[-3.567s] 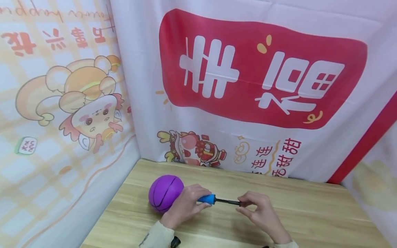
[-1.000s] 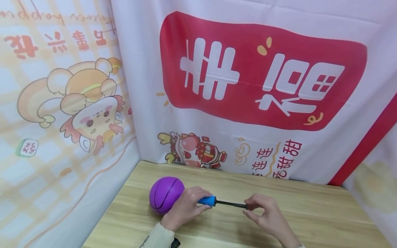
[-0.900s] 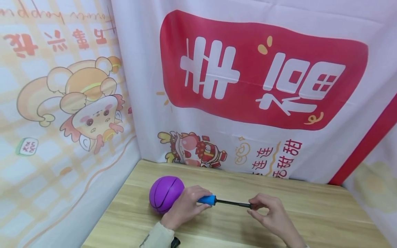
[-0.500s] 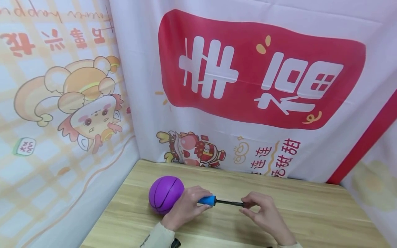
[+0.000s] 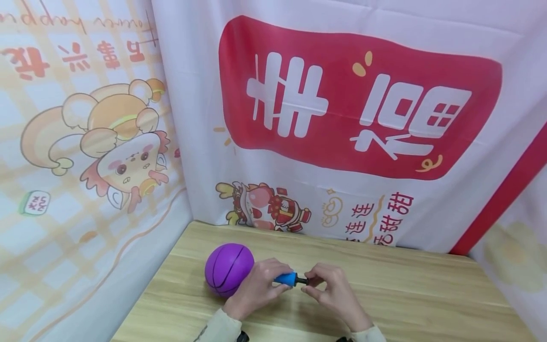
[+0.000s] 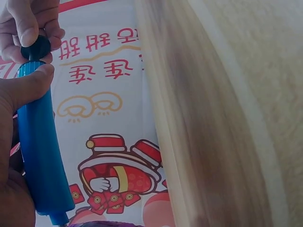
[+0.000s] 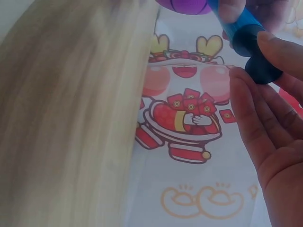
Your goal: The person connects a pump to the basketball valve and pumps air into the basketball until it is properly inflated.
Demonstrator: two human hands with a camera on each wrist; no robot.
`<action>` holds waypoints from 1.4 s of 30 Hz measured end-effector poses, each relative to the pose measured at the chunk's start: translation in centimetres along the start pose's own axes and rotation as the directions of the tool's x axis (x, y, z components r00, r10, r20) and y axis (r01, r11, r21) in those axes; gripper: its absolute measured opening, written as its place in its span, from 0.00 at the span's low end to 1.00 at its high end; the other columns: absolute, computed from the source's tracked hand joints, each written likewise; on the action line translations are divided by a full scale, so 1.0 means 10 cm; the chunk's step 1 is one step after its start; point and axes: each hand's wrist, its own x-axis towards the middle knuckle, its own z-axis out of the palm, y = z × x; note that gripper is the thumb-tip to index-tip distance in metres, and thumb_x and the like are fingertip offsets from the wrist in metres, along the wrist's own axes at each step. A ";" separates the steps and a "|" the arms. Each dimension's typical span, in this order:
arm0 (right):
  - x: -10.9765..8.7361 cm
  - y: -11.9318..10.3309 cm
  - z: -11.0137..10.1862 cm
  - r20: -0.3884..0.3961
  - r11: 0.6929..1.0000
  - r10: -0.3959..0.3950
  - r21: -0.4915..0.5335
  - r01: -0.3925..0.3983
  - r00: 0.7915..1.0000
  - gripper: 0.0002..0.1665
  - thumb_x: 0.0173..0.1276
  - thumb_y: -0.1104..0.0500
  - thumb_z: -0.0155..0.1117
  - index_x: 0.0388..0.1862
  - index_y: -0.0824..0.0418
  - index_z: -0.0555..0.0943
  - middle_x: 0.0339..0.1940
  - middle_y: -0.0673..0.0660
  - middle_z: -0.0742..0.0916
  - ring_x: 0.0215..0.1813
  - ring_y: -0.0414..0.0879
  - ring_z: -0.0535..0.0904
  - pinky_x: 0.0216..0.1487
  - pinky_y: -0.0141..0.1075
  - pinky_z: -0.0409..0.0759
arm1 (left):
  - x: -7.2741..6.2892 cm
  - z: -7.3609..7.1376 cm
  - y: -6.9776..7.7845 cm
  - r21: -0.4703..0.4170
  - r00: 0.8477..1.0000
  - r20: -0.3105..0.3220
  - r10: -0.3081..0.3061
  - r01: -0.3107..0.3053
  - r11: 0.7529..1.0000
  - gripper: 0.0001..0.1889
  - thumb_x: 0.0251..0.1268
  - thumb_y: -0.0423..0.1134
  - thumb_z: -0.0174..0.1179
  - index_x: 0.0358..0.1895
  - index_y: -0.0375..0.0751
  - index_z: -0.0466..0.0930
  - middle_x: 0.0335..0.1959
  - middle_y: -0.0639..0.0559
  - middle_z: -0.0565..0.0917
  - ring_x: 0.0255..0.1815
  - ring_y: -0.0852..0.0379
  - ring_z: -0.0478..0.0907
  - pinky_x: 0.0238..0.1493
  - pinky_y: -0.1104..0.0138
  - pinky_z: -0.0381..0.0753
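A purple ball (image 5: 229, 270) with black seam lines sits on the table's left part. My left hand (image 5: 256, 287) grips the blue barrel of a hand pump (image 5: 287, 279) just right of the ball. In the left wrist view, the pump's narrow tip (image 6: 59, 218) points at the ball's edge; whether it is inside the ball cannot be told. My right hand (image 5: 337, 292) pinches the black knob (image 7: 261, 70) at the pump's other end between thumb and fingers. Only a short piece of the black rod shows between knob and barrel.
The wood-grain table (image 5: 410, 289) runs up to a white cloth (image 5: 196, 142) with red and cartoon prints at the back. Another printed cloth (image 5: 42, 156) hangs along the left side. Dark wrist straps show at both sleeves.
My right hand moves out to the right with the pump's rod, then back left, pushing the rod mostly into the barrel. My left hand and the ball stay nearly in place.
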 end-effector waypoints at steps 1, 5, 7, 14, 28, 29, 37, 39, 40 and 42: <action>-0.01 0.00 0.00 -0.003 1.000 -0.001 0.000 0.001 1.000 0.17 0.50 0.71 0.83 0.36 0.57 0.87 0.33 0.48 0.90 0.32 0.31 0.85 0.33 0.33 0.91 | 0.00 0.00 0.00 0.002 1.000 0.006 -0.001 0.001 1.000 0.14 0.59 0.40 0.78 0.48 0.48 0.90 0.43 0.58 0.92 0.44 0.67 0.86 0.52 0.74 0.88; -0.04 0.01 -0.05 -0.003 1.000 -0.010 -0.012 0.010 1.000 0.18 0.51 0.71 0.83 0.36 0.55 0.87 0.33 0.47 0.90 0.33 0.31 0.85 0.33 0.32 0.90 | 0.02 -0.01 0.01 0.004 0.999 0.029 0.016 -0.016 1.000 0.14 0.60 0.42 0.77 0.49 0.49 0.89 0.44 0.59 0.92 0.45 0.67 0.86 0.53 0.74 0.88; -0.08 0.02 -0.09 0.002 1.000 -0.012 -0.027 0.012 1.000 0.18 0.51 0.71 0.83 0.36 0.54 0.87 0.34 0.46 0.90 0.33 0.30 0.84 0.33 0.31 0.90 | 0.03 -0.01 0.01 0.012 0.999 0.041 0.031 -0.032 0.999 0.14 0.60 0.43 0.77 0.49 0.50 0.89 0.44 0.59 0.92 0.46 0.67 0.86 0.54 0.75 0.87; -0.23 0.07 -0.34 -0.022 0.999 -0.025 -0.042 0.024 0.999 0.21 0.50 0.72 0.83 0.36 0.50 0.86 0.34 0.43 0.89 0.33 0.31 0.85 0.34 0.31 0.90 | 0.04 -0.03 0.03 0.048 0.998 0.048 0.027 -0.029 0.998 0.15 0.60 0.43 0.77 0.50 0.49 0.89 0.45 0.58 0.92 0.46 0.66 0.87 0.54 0.75 0.88; -0.42 0.13 -0.68 -0.092 0.997 -0.083 -0.014 0.082 0.992 0.23 0.47 0.75 0.82 0.38 0.53 0.87 0.32 0.48 0.90 0.31 0.33 0.86 0.33 0.26 0.87 | 0.02 -0.01 0.02 0.031 0.999 0.023 0.029 -0.030 0.999 0.14 0.60 0.42 0.77 0.49 0.49 0.89 0.44 0.58 0.92 0.45 0.66 0.86 0.52 0.75 0.88; -0.40 0.13 -0.66 -0.093 0.996 -0.086 -0.018 0.085 0.992 0.23 0.47 0.75 0.83 0.38 0.53 0.87 0.32 0.48 0.90 0.31 0.33 0.86 0.33 0.26 0.87 | 0.02 0.00 0.02 0.028 0.999 0.019 0.032 -0.033 0.999 0.14 0.61 0.42 0.77 0.49 0.49 0.89 0.44 0.58 0.92 0.45 0.66 0.86 0.52 0.75 0.88; -0.21 0.02 -0.31 -0.027 0.999 -0.029 -0.013 0.029 0.999 0.19 0.50 0.70 0.84 0.36 0.53 0.87 0.33 0.46 0.90 0.32 0.31 0.85 0.32 0.31 0.89 | 0.01 0.02 0.02 0.015 0.999 -0.016 0.044 -0.044 0.999 0.15 0.58 0.41 0.78 0.48 0.47 0.90 0.43 0.57 0.92 0.44 0.66 0.86 0.51 0.75 0.88; -0.15 0.00 -0.22 -0.017 1.000 -0.016 -0.010 0.016 1.000 0.18 0.51 0.70 0.84 0.36 0.53 0.88 0.33 0.47 0.91 0.32 0.30 0.85 0.32 0.32 0.90 | 0.01 0.02 0.02 0.013 0.999 -0.025 0.045 -0.045 0.999 0.15 0.57 0.40 0.79 0.48 0.47 0.90 0.43 0.57 0.92 0.44 0.66 0.87 0.51 0.74 0.89; -0.12 0.00 -0.18 -0.013 1.000 -0.010 -0.008 0.010 1.000 0.18 0.51 0.70 0.83 0.36 0.53 0.88 0.33 0.47 0.91 0.33 0.30 0.85 0.33 0.32 0.90 | 0.00 0.02 0.01 0.010 0.999 -0.025 0.044 -0.044 0.999 0.15 0.57 0.40 0.79 0.48 0.47 0.90 0.43 0.57 0.92 0.44 0.66 0.87 0.51 0.74 0.89; -0.08 0.00 -0.10 -0.016 0.999 -0.030 -0.010 0.030 0.999 0.17 0.50 0.70 0.83 0.36 0.55 0.88 0.33 0.48 0.91 0.32 0.30 0.85 0.33 0.32 0.90 | 0.00 0.02 0.01 0.008 0.999 -0.027 0.046 -0.046 0.999 0.15 0.58 0.40 0.79 0.48 0.46 0.90 0.43 0.57 0.92 0.44 0.66 0.87 0.52 0.74 0.89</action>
